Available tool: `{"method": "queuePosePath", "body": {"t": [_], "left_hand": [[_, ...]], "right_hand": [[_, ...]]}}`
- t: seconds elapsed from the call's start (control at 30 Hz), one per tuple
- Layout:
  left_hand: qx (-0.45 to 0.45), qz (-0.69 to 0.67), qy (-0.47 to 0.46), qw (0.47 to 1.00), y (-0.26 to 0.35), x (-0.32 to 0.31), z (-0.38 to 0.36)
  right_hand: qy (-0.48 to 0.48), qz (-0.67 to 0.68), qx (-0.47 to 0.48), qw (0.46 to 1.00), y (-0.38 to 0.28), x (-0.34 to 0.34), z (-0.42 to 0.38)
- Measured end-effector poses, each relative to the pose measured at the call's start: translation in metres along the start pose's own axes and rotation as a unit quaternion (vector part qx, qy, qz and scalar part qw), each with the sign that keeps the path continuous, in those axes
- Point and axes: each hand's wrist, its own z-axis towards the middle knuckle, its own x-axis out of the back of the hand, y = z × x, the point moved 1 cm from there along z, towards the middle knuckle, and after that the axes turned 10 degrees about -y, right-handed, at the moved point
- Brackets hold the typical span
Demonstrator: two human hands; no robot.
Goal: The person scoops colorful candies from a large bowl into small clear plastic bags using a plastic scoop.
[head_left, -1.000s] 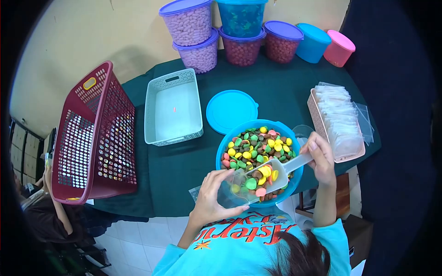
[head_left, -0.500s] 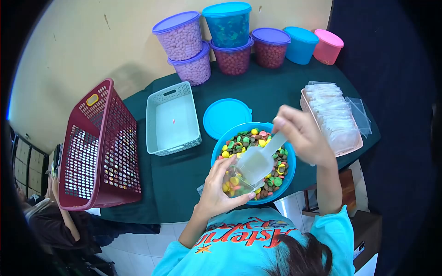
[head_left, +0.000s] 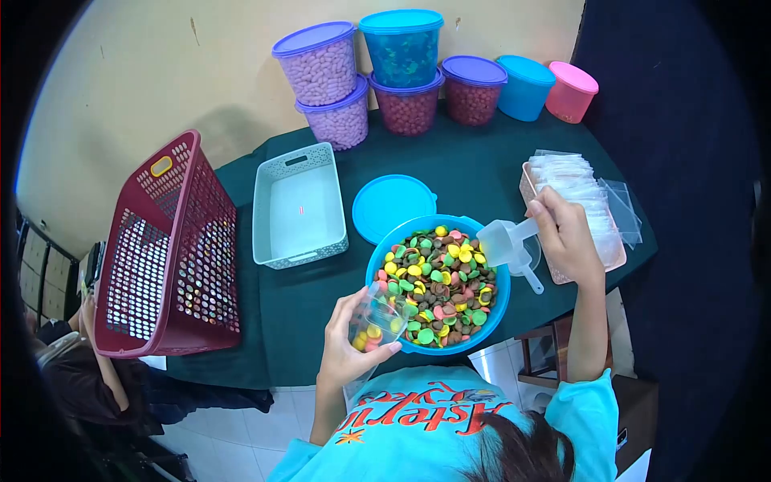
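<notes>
A clear plastic bag with a few yellow and pink pieces in it is held in my left hand, at the lower left rim of a blue tub. Brown, green, yellow and pink candies fill the tub. My right hand grips the handle of a translucent white scoop over the tub's right edge. Below the scoop, a clear utensil with a white handle shows beside the tub; part of it is hidden.
Behind the tub lies a blue lid. A pale basket and a maroon basket stand left. Lidded tubs line the back. At right, a pink tray holds clear packets. A person is at far left.
The scoop in my right hand has moved from the bag to the tub's right side. My left hand and the bag have shifted left and slightly down.
</notes>
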Motion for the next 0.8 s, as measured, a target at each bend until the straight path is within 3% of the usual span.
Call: {"method": "queuePosePath", "body": {"t": [0.47,0.57,0.63,0.8], "left_hand": [[0.016,-0.063,-0.011,0.998,-0.014,-0.003,-0.007],[0.018,-0.085,-0.011,0.996,-0.015,-0.004,-0.006],[0.016,-0.098,-0.008,0.995,-0.016,-0.004,-0.005],[0.032,-0.130,-0.035,0.990,-0.012,-0.003,-0.001]], "right_hand": [[-0.053,-0.008,0.061,0.997,0.028,-0.016,0.018],[-0.062,0.064,0.034,0.996,0.063,-0.026,0.025],[-0.094,0.235,-0.051,0.966,0.089,-0.037,0.027],[-0.136,0.349,-0.091,0.923,0.106,-0.074,0.007]]}}
